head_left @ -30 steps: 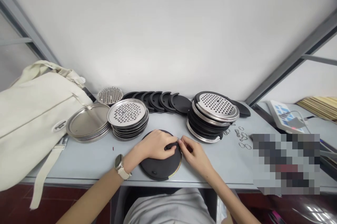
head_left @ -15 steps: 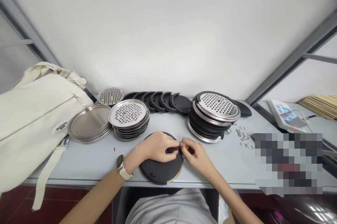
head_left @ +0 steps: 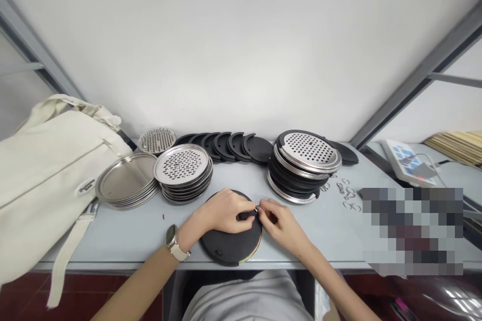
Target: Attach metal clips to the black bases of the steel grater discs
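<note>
A: What are the fingers doing?
B: The left hand [head_left: 222, 210] lies palm-down on a black round disc [head_left: 230, 244], its fingers curled and pinched on a small black tab at the disc's right edge. The fingers of the right hand [head_left: 280, 220] close narrowly on a tiny metal ring [head_left: 256, 208], right against that tab. The two sets of fingertips touch, or nearly so.

A: And the wrists and arms?
B: Both forearms come up from the bottom edge and converge. The left wrist carries a watch [head_left: 172, 237] with a pale strap; the right wrist is bare, with the hand slightly raised at the knuckles.

A: Where does the disc sit?
B: Flat on the grey worktop [head_left: 124, 230] at its near edge, directly before the person. A thin yellowish rim shows along its lower right.

A: What lies around it?
B: Behind on the left is a stack of perforated steel plates [head_left: 183, 165], beside plain steel trays [head_left: 126, 178]. Behind on the right stands a mixed stack of black and steel discs [head_left: 305, 165]. Black crescent pieces [head_left: 226, 144] line the wall. Loose rings [head_left: 348, 193] lie to the right, and a cream bag [head_left: 45, 170] far left.
</note>
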### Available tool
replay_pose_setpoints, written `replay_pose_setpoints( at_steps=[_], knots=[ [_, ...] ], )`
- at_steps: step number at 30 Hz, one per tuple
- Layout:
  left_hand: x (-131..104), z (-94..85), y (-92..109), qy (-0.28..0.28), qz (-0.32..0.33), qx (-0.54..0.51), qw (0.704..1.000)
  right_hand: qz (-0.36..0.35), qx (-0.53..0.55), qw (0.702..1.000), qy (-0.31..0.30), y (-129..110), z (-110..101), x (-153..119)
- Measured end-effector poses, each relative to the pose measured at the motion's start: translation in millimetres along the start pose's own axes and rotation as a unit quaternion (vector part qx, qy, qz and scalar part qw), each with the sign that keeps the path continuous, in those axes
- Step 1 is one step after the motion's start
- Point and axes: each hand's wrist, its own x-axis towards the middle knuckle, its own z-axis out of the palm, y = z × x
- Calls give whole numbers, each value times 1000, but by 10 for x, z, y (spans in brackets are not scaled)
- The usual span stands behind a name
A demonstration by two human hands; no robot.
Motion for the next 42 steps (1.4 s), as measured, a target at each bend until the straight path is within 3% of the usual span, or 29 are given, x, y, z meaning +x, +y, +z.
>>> replay_pose_setpoints(
  at_steps=[15,42],
  knots=[
    [-2,27,-23,1,-1,5,1000,11,10,1000,5,-8,9,-28],
    [14,-11,3,-4,-13,-10,1000,-30,-21,999,-31,9,-32,-33]
  ],
)
